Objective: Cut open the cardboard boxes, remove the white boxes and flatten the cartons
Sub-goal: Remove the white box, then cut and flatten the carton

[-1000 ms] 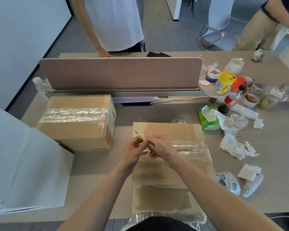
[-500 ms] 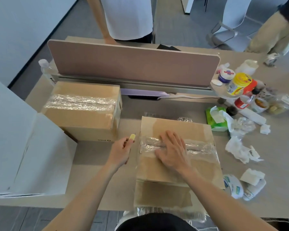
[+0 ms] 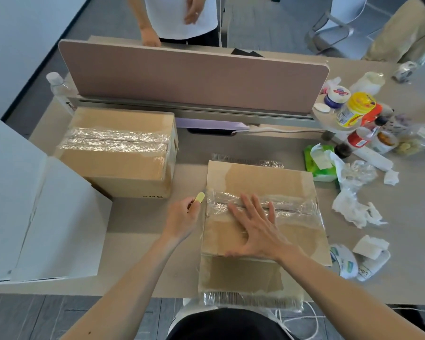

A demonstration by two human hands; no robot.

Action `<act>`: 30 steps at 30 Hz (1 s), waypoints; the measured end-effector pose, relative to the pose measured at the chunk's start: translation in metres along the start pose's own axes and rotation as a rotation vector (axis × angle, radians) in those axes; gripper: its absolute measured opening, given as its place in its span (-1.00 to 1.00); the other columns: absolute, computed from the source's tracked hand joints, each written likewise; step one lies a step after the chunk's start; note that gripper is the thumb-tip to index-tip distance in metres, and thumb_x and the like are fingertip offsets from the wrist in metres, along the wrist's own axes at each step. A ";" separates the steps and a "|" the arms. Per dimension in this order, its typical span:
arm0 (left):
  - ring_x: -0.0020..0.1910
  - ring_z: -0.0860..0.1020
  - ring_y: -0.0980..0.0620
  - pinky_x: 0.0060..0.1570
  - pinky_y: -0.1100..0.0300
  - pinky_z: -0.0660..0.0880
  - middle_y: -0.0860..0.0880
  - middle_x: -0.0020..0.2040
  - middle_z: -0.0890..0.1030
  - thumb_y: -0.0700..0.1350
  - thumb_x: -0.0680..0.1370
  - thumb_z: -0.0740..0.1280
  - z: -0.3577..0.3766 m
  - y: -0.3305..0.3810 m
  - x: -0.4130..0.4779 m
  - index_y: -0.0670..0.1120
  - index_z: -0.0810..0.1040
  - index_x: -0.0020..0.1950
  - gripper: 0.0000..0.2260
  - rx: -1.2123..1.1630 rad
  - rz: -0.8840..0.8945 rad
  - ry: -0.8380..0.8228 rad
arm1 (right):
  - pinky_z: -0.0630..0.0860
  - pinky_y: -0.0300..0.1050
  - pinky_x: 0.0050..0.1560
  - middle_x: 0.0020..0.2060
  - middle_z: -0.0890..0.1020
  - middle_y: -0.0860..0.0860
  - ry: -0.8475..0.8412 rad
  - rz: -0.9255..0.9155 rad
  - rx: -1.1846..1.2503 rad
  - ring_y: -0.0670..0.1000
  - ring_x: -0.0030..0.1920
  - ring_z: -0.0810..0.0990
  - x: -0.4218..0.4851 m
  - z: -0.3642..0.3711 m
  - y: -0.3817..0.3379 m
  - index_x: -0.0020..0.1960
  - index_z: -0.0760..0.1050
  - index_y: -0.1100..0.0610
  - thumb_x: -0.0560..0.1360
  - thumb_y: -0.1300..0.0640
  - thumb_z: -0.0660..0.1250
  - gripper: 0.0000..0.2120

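1. The right grip (image 3: 255, 229) lies flat, fingers straight and spread, pressing on the taped top of the near cardboard box (image 3: 268, 177), which sits on the table (image 3: 138, 224) at its front edge
2. The left grip (image 3: 182, 217) curls round a small yellow cutter (image 3: 199, 199), its tip at the box's left edge beside the clear tape (image 3: 292, 207); the blade may be touching the tape, but it is too small to tell
3. A second sealed cardboard box (image 3: 118, 160) stands to the rear left, apart from the first
4. A large white box (image 3: 47, 217) lies far left; crumpled tissues (image 3: 353, 209) lie on the right
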State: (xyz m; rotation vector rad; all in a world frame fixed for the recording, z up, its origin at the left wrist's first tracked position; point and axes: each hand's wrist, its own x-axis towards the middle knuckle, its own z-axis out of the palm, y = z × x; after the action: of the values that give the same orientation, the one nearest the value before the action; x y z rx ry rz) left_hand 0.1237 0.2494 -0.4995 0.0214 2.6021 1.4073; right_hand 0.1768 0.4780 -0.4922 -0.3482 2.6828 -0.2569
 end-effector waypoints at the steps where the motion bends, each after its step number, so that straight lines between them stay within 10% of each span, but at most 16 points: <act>1: -0.45 0.25 0.08 -0.32 -0.02 0.25 -0.05 -0.46 0.34 0.01 0.56 0.17 0.000 -0.001 0.000 -0.24 0.36 -0.33 -0.62 0.007 0.004 0.007 | -0.47 0.30 0.42 0.50 -0.48 -0.02 -0.022 -0.020 -0.018 0.12 0.48 -0.52 -0.001 0.000 0.001 0.55 -0.37 -0.22 0.17 -0.67 0.18 0.20; 30: -0.51 0.12 0.06 -0.45 0.17 0.03 0.08 -0.54 0.09 -0.24 0.59 0.25 -0.011 0.008 -0.005 -0.07 0.16 -0.42 -0.57 0.150 0.032 -0.221 | -0.33 0.49 0.39 0.54 -0.38 0.08 -0.086 -0.057 -0.127 0.27 0.50 -0.44 0.006 0.008 0.009 0.54 -0.37 -0.22 0.15 -0.59 0.27 0.23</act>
State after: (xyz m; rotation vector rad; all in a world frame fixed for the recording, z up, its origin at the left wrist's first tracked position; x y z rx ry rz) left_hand 0.1256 0.2444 -0.4860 0.2269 2.5259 1.1435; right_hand 0.1729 0.4837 -0.5040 -0.4635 2.6135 -0.0859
